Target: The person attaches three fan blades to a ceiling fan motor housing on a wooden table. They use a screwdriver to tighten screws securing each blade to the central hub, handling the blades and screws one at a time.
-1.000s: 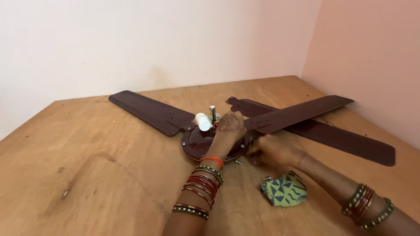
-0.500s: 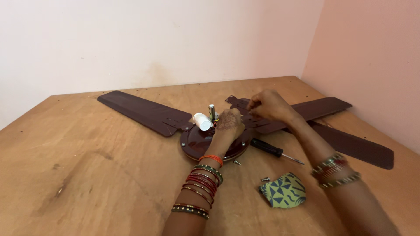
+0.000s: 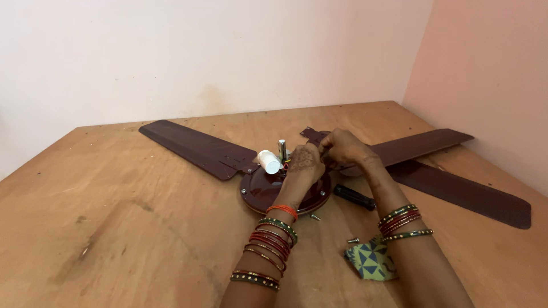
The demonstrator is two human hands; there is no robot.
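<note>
My left hand (image 3: 304, 161) rests curled on the brown fan motor (image 3: 283, 191); my right hand (image 3: 342, 149) pinches a fan blade's (image 3: 419, 144) bracket end, screwdriver (image 3: 354, 197) just beside.

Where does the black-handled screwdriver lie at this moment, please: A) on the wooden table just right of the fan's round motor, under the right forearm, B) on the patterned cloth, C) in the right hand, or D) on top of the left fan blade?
A: the screwdriver lies flat on the table beside the fan motor, while both hands work at the hub.
</note>
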